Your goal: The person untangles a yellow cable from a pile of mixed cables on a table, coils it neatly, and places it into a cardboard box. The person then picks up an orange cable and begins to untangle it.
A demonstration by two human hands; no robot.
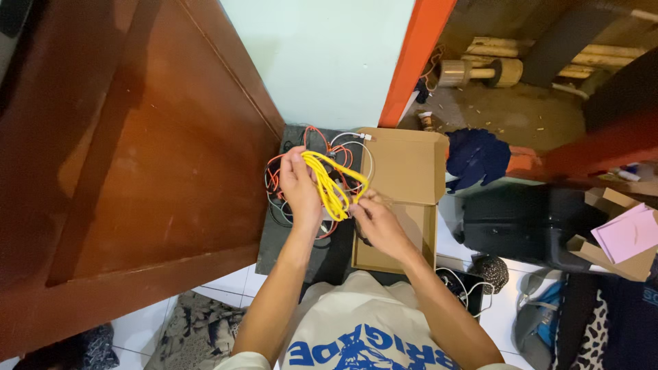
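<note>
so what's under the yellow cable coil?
Under the yellow cable coil, held by left hand and right hand, lies a tangle of red and white wires on a dark mat. The hands hide the rest.

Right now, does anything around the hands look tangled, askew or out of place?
Yes: a tangle of red, white and dark wires lies in a heap on the dark mat, beside the open cardboard box. The left hand and right hand hold a neater yellow cable.
</note>
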